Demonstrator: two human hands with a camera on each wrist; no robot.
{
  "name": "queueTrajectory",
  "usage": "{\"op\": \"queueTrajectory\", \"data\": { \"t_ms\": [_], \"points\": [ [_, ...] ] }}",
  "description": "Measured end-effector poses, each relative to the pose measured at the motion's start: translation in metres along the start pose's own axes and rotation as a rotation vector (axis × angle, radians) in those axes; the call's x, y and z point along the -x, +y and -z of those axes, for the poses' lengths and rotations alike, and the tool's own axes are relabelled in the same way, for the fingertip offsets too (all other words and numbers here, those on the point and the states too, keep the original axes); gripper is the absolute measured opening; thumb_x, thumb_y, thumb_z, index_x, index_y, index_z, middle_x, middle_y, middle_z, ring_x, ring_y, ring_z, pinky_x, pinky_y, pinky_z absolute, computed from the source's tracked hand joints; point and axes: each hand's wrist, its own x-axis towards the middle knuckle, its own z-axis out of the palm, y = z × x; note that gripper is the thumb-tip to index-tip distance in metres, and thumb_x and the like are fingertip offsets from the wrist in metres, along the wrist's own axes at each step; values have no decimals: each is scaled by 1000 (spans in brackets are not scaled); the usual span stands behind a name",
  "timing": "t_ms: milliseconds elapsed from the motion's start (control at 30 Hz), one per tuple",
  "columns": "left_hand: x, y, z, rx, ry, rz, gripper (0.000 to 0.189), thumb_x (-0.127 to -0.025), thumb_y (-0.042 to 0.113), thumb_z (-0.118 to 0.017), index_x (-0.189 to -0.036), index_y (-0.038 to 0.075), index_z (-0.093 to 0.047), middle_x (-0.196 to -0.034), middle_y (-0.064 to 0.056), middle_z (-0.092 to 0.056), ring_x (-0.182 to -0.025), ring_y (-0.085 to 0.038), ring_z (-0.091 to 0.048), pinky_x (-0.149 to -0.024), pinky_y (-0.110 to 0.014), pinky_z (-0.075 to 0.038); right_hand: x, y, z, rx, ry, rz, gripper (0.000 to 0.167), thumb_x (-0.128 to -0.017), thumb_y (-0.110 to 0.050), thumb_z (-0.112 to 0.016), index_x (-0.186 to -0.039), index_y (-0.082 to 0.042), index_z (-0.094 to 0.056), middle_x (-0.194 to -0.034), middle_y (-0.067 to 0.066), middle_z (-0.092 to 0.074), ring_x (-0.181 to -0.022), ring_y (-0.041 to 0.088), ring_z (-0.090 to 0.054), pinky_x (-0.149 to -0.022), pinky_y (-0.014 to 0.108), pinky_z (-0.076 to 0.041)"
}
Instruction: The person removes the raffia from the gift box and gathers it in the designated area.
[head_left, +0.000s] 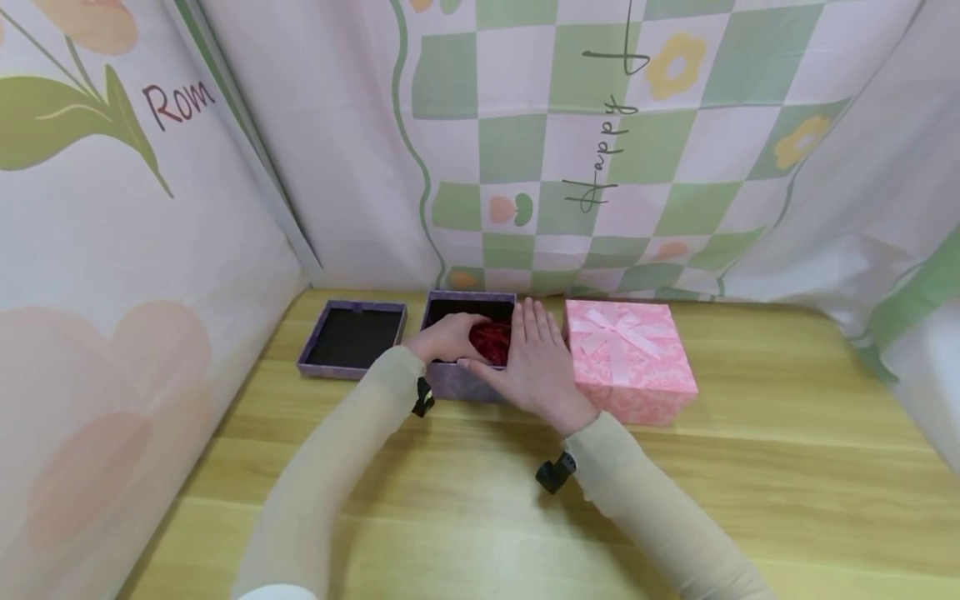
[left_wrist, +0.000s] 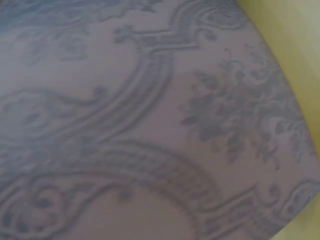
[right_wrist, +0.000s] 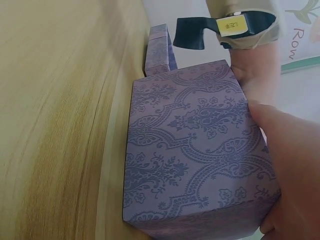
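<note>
A purple patterned box (head_left: 468,384), dark inside, stands without its lid near the back of the table. In it lies a glossy, dark red bundle (head_left: 491,340) whose kind I cannot make out. My left hand (head_left: 444,337) reaches over the box's left side, with its fingers and thumb curved around the red bundle; the fingertips are hidden. My right hand (head_left: 540,362) lies along the box's right side, fingers straight and thumb across the front rim. In the right wrist view, the box's patterned front (right_wrist: 200,145) fills the middle. Only a blurred patterned side (left_wrist: 150,125) shows in the left wrist view.
Left of the box lies its shallow lid (head_left: 352,337), black inside face up. A pink gift box (head_left: 630,354) with a ribbon bow stands close to my right hand. Behind the wooden table (head_left: 465,517) hangs a checked curtain (head_left: 577,150).
</note>
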Motion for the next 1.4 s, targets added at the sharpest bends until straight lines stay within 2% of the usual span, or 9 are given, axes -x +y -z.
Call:
{"op": "queueTrajectory", "data": {
  "t_ms": [233, 467, 567, 667, 800, 933, 1100, 1233, 1400],
  "points": [
    [-5, -4, -4, -63, -42, -24, 63, -90, 11, -79, -147, 3, -53, -138, -14, -60, -124, -27, -57, -103, -37, -46, 0, -1, 2, 20, -3, 11, 126, -84, -92, -29, -158, 9, -12, -165, 26, -10, -153, 37, -5, -123, 45, -4],
    [-7, -5, -7, -183, -88, 81, 66, -93, 16, -76, -152, 6, -48, -149, -19, -47, -136, -35, -43, -111, -44, -38, 0, -1, 2, 27, -12, 9, 127, -84, -92, -29, -158, 9, -12, -165, 26, -10, -153, 38, -5, -123, 45, -4],
    [-6, -4, -9, -194, -78, 86, 63, -93, 14, -76, -150, 6, -51, -146, -19, -49, -134, -34, -45, -109, -44, -40, 0, -1, 1, 28, -14, 7, 127, -84, -92, -28, -158, 9, -12, -165, 26, -11, -153, 38, -5, -123, 45, -4],
    [-6, -3, -10, -199, -64, 80, 55, -94, 11, -75, -145, 6, -57, -138, -17, -54, -127, -30, -49, -104, -40, -44, 0, -1, 1, 30, -14, 3, 128, -83, -93, -28, -158, 9, -12, -165, 26, -10, -153, 38, -6, -123, 45, -3],
    [-9, -3, -12, -193, -46, 68, 43, -94, 6, -74, -135, 6, -66, -124, -11, -65, -109, -22, -57, -91, -33, -47, 0, -1, 1, 21, -19, -2, 128, -83, -93, -28, -158, 9, -11, -165, 25, -9, -153, 37, -4, -123, 44, -2],
    [-11, -4, -13, -130, -45, 105, 37, -93, 3, -74, -130, 7, -69, -111, -8, -69, -86, -19, -56, -73, -29, -47, 0, 0, 2, 13, -25, -6, 128, -83, -93, -27, -158, 8, -12, -165, 25, -9, -153, 36, -3, -123, 44, -1],
    [-8, -1, -12, -79, -35, 149, 31, -93, 1, -74, -123, 7, -73, -96, -5, -70, -74, -18, -56, -65, -28, -46, 0, 0, 2, 10, -35, -9, 128, -82, -94, -26, -159, 8, -11, -165, 25, -9, -153, 36, -4, -123, 45, -2],
    [-7, -1, -12, -77, -11, 141, 29, -91, 0, -75, -120, 6, -75, -93, -4, -70, -72, -17, -56, -63, -28, -46, 0, 0, 2, 7, -28, -6, 127, -83, -93, -27, -159, 8, -11, -165, 25, -10, -153, 37, -4, -123, 45, -2],
    [-6, -2, -11, -67, 7, 133, 40, -89, -8, -72, -127, 4, -71, -104, -9, -71, -68, -17, -55, -59, -26, -44, 0, 0, 2, 5, -22, -1, 126, -84, -92, -29, -159, 8, -12, -165, 25, -9, -153, 37, -3, -123, 45, -2]
  ]
}}
